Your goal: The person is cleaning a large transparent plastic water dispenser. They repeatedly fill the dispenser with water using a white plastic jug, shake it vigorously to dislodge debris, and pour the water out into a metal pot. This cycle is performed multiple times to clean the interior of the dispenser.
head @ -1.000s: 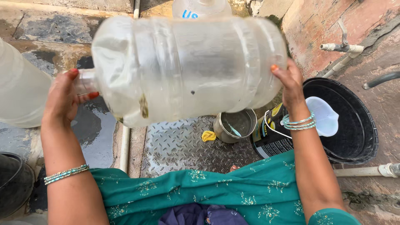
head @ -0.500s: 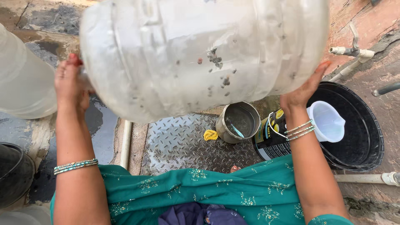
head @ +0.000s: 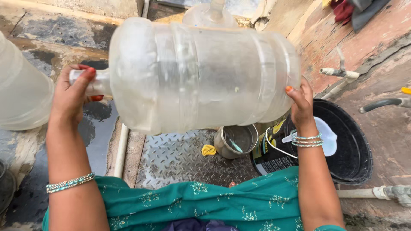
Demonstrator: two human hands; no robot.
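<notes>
I hold a large clear plastic water jug (head: pixel 201 75) sideways in front of me, above the ground. My left hand (head: pixel 75 92) grips its narrow neck on the left, fingers wrapped round it. On the right, my right hand (head: pixel 302 102) presses flat against the jug's base. The jug looks nearly empty, with grime and droplets on its walls.
Below lie a checkered metal plate (head: pixel 180 160), a small steel pot (head: pixel 235 141), a yellow scrap (head: pixel 208 149), a dark paint can (head: pixel 269 156) and a black tub (head: pixel 351 149) holding a white scoop (head: pixel 327 137). Another clear jug (head: pixel 21 90) stands left, a third (head: pixel 209 15) behind. Pipes (head: pixel 342 75) run right.
The jug has moved away from the camera and swung back level after being tipped close. Both hands have kept their hold on its neck and base.
</notes>
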